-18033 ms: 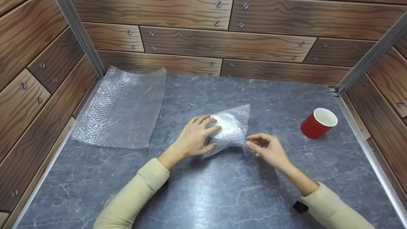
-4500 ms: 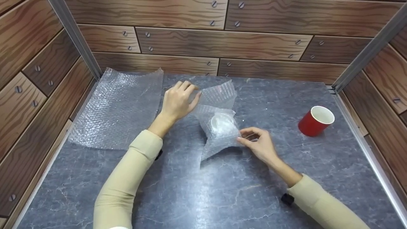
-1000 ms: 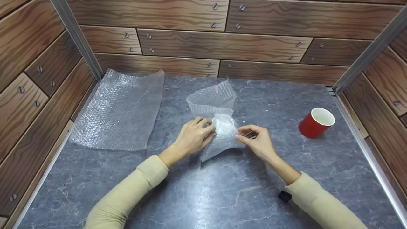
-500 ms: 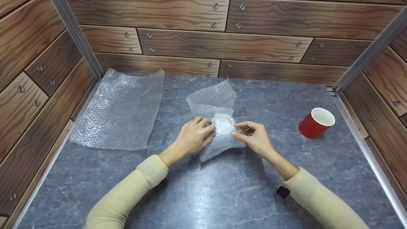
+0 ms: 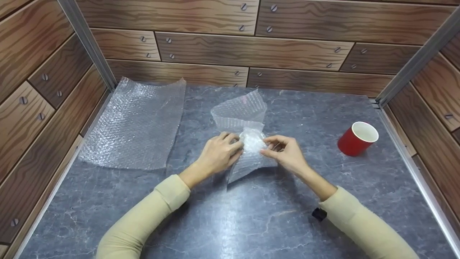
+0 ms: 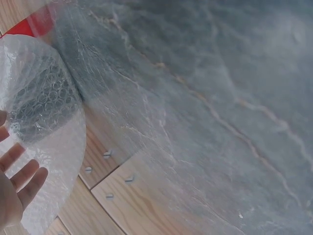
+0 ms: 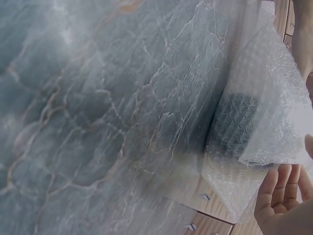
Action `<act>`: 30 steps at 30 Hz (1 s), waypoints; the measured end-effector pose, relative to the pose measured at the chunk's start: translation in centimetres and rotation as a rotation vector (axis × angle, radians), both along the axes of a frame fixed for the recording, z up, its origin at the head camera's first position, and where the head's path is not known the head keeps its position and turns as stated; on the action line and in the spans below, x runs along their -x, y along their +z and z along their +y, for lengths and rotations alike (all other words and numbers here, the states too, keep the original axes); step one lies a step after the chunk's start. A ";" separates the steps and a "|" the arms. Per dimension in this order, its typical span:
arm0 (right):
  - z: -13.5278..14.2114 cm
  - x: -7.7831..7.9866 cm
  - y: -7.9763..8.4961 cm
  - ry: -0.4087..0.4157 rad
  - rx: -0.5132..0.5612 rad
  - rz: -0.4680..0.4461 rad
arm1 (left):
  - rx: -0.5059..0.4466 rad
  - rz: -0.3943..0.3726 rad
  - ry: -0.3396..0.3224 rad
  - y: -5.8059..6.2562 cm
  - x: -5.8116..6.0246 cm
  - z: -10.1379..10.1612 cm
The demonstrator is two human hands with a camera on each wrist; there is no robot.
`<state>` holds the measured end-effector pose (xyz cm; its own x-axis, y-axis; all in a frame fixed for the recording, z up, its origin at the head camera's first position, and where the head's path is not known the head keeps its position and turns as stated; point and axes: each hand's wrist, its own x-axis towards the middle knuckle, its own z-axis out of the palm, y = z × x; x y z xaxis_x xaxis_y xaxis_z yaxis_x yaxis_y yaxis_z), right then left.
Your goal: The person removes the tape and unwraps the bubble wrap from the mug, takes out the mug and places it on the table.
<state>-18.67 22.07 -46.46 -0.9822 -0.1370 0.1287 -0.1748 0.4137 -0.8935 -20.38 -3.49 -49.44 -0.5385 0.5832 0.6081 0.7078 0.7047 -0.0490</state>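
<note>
A bundle of bubble wrap [image 5: 252, 144] stands in the middle of the table, around a whitish rounded thing whose kind I cannot tell. One end of the wrap, the loose flap [image 5: 240, 108], spreads out behind it with a small pink mark. My left hand [image 5: 220, 153] holds the bundle's left side, fingertips against the film. On the other side, my right hand [image 5: 286, 153] pinches the wrap's right edge between thumb and fingers. In the right wrist view the bubble wrap [image 7: 244, 122] rises before the bent fingers [image 7: 279, 188]; the left wrist view shows spread fingers [image 6: 32, 183] beside it.
To the right stands a red mug [image 5: 354, 142] with a white inside. A flat sheet of bubble wrap [image 5: 138, 126] lies at the back left. Wood-patterned walls [image 5: 215, 48] and metal posts bound the grey marbled table [image 5: 230, 223].
Over the last second my right hand moved slightly left and away along the wrap's edge; my left hand stayed put. Since 4.5 seconds ago, the left hand came from the flap to the bundle's side.
</note>
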 end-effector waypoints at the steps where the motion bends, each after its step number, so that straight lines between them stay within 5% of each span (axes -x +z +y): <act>1: 0.0 0.0 0.0 0.000 -0.003 -0.003 | 0.002 -0.002 0.000 0.0 0.0 0.0; 30: 1.0 -2.9 0.8 0.041 -0.010 0.072 | 0.009 -0.024 -0.003 0.3 -0.1 0.0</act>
<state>-15.77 23.04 -45.66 -0.9639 -0.1786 0.1974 -0.2556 0.4134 -0.8739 -20.27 -3.51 -49.19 -0.5515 0.5904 0.5894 0.7109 0.7022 -0.0382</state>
